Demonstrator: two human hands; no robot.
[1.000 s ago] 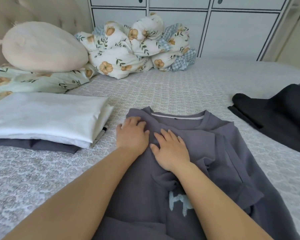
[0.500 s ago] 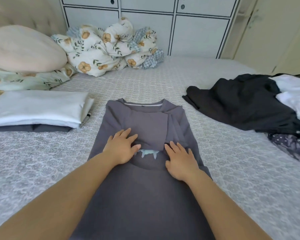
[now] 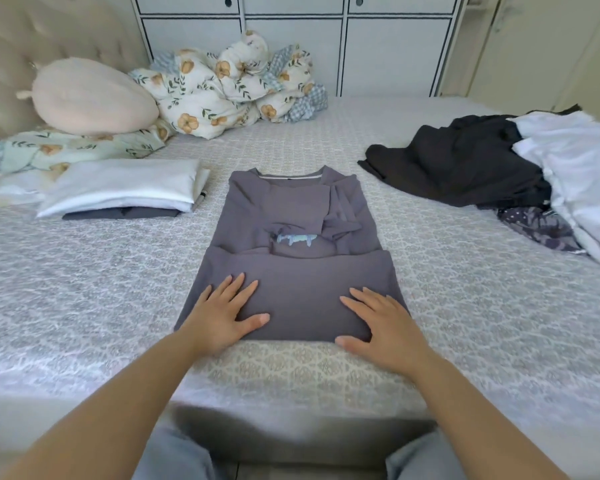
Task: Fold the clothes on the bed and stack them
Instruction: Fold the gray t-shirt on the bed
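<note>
We see a wide bed (image 3: pixel 326 140) with a pale patterned cover, and since the earlier view our hands have slid from the middle of the grey shirt (image 3: pixel 291 216) down to its near end, whose lower part now lies folded up over itself, while the view has pulled back to show the near edge of the mattress. The shirt lies flat in the middle of the bed, collar at the far end, sleeves folded inward, a small pale blue print showing just beyond the fold. Our left hand (image 3: pixel 222 313) rests flat on the near left corner of the folded part, fingers straight and spread, thumb pointing right along the near edge. Our right hand (image 3: pixel 383 322) lies flat on the near right corner, fingers straight and slightly apart, thumb at the hem. Neither hand grips the cloth. To the far right sits an unfolded heap: a black garment (image 3: pixel 465 168), white cloth (image 3: pixel 575 168) and a dark dotted piece (image 3: pixel 534 226). To the left lies a stack of folded clothes (image 3: pixel 125 188), white on top of dark grey. Beyond it are a floral pillow (image 3: pixel 66 148), a round cream cushion (image 3: pixel 90 97) and a bundled floral duvet (image 3: pixel 229 84) against white cabinets (image 3: pixel 291 46).
</note>
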